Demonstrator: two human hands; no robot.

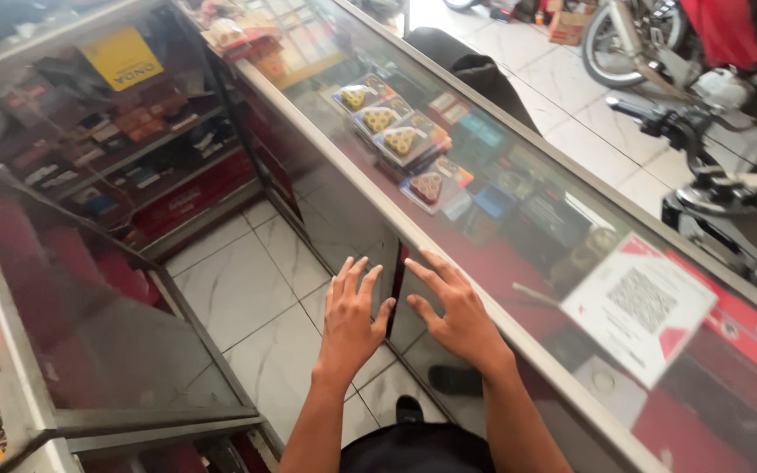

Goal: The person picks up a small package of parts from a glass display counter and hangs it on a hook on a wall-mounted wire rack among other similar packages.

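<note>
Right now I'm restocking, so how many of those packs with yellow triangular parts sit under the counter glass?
3: a diagonal row under the glass counter top, far pack, middle pack, near pack. A darker-part pack follows; reflections may hide more.

Rear sliding glass panels (370,254) of display case: two panes, dark-tinted, reflective, upright below metal-edged tabletop (378,206); panes meet at vertical seam w/ narrow gap. Left hand (350,317) flat on left pane, fingers spread. Right hand (453,308) flat on right pane, just beside seam, fingers pointing up-left.
</note>
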